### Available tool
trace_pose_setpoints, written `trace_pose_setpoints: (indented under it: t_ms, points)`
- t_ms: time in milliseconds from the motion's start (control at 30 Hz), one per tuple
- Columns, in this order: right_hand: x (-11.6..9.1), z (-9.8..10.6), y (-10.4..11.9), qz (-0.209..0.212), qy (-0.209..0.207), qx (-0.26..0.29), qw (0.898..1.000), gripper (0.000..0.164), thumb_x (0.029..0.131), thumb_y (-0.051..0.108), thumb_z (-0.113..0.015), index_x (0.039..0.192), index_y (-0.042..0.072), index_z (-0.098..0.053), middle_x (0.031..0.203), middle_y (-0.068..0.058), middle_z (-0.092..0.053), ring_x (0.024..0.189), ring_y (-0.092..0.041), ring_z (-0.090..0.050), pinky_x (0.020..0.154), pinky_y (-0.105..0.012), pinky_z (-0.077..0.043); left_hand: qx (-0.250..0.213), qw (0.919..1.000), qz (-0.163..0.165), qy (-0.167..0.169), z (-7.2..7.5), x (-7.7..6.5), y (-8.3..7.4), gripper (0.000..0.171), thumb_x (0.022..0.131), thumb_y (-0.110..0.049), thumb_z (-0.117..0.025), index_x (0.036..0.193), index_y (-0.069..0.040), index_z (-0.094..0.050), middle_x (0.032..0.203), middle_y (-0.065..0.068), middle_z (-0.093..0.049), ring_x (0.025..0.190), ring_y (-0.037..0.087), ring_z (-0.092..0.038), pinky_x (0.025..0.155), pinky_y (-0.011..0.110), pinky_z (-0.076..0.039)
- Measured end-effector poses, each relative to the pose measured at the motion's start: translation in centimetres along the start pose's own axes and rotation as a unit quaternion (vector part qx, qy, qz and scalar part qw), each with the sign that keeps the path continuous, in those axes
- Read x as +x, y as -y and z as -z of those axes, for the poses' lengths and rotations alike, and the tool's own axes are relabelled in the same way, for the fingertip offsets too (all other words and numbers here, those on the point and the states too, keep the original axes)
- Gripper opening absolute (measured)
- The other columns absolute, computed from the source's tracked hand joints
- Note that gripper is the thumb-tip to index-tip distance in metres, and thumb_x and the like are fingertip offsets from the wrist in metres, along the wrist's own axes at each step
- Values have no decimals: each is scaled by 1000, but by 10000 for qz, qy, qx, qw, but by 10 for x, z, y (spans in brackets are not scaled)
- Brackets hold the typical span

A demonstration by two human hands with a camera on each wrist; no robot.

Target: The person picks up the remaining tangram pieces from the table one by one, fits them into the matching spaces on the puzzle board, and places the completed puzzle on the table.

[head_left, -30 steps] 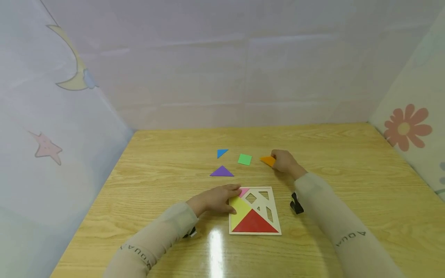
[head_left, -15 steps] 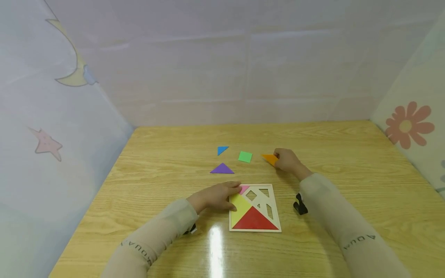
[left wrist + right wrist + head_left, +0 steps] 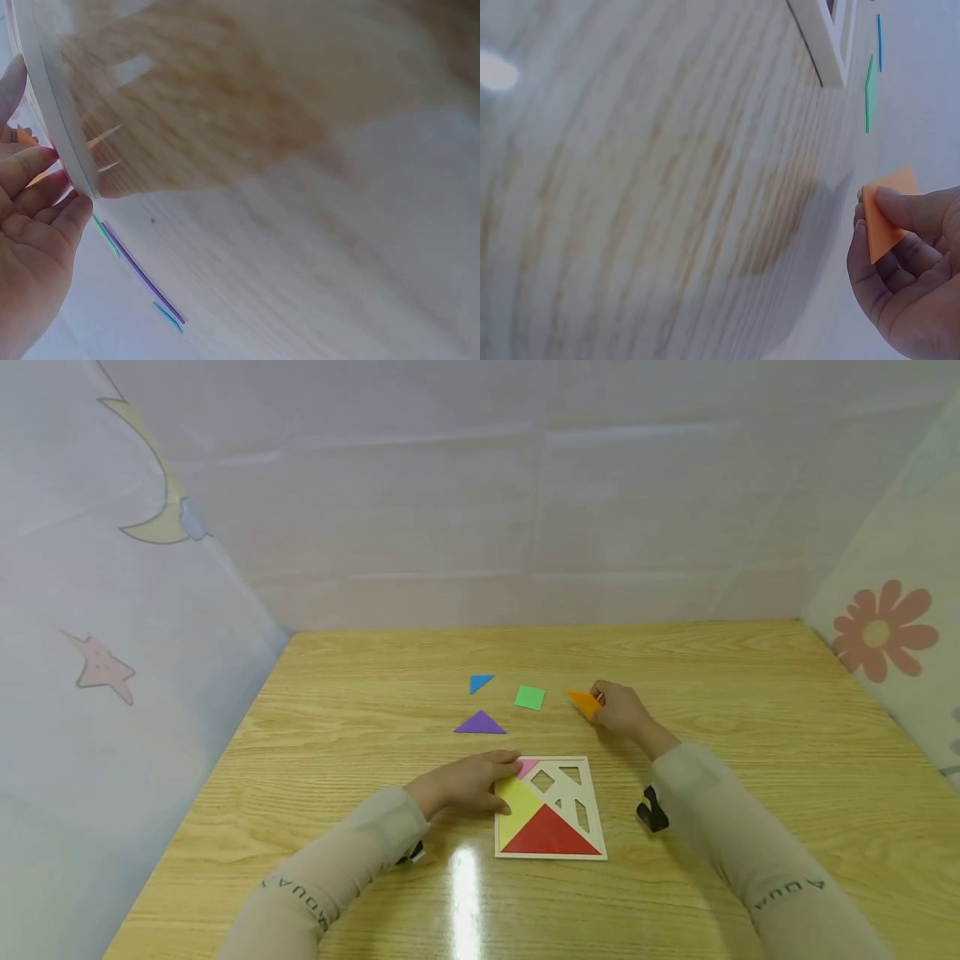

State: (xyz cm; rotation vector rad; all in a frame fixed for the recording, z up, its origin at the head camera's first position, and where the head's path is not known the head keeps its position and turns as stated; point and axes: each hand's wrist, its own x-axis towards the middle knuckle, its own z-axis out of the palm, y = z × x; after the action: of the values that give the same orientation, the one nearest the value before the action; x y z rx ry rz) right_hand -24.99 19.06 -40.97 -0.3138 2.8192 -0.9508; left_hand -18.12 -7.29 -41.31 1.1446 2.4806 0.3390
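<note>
In the head view my right hand [image 3: 622, 708] pinches an orange tangram piece [image 3: 583, 702] between thumb and fingers. The right wrist view shows this piece [image 3: 887, 221] tilted up, partly covered by the thumb. My left hand [image 3: 468, 783] rests on the left edge of a square tangram board [image 3: 597, 827], fingers fairly straight near its upper left corner and thumb over the yellow piece [image 3: 517, 810]. Also in the board lie a red triangle [image 3: 550, 835] and a pink piece [image 3: 528, 767], partly hidden by the fingers. Cut-out holes show in the board's upper right.
Beyond the board lie a purple triangle [image 3: 480, 724], a blue triangle [image 3: 479, 682] and a green square [image 3: 530, 697] on the wooden table [image 3: 360, 693]. Dark wrist-worn devices sit below both sleeves. Printed cloth walls stand at the back and sides.
The right hand has shifted slightly rightward with the orange piece, which is now tilted up more. The left hand stays on the board. The head view has shifted slightly.
</note>
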Motion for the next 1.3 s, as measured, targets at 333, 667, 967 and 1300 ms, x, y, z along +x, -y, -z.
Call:
trace_pose_setpoints:
  t_ms: [333,667,967,1300]
  points:
    - [-3,-3,-1,-52,-11,226,9997,28,73,-6,-59,99,-6,-49,86,-16,-50,76,-27,-45,61,-30,-40,41,10000,-37,-21,0,0,0,67,79,-33,-62,132,-4,-33,139,8,-24,126,20,-22,101,26,-19]
    - [-2,-7,-3,-50,-74,411,9991,36,76,-5,-55,111,-6,-44,92,-23,-52,77,-29,-48,59,-30,-42,91,9999,-68,-67,1,0,-1,67,78,-33,-62,132,-3,-34,139,9,-25,126,20,-23,101,25,-19]
    - [-5,-8,-2,87,-159,408,9990,32,75,-5,-49,107,-5,-46,87,-22,-53,67,-26,-48,52,-28,-40,79,10000,-44,-37,0,0,0,68,78,-32,-62,132,-3,-33,139,8,-24,126,20,-22,101,25,-19]
    - [-9,-11,-1,85,-126,500,9986,31,77,-3,-46,107,-4,-46,87,-21,-53,60,-20,-45,49,-26,-37,102,9999,-64,-18,-1,1,2,68,79,-33,-61,133,-4,-33,139,8,-24,126,20,-22,101,25,-20]
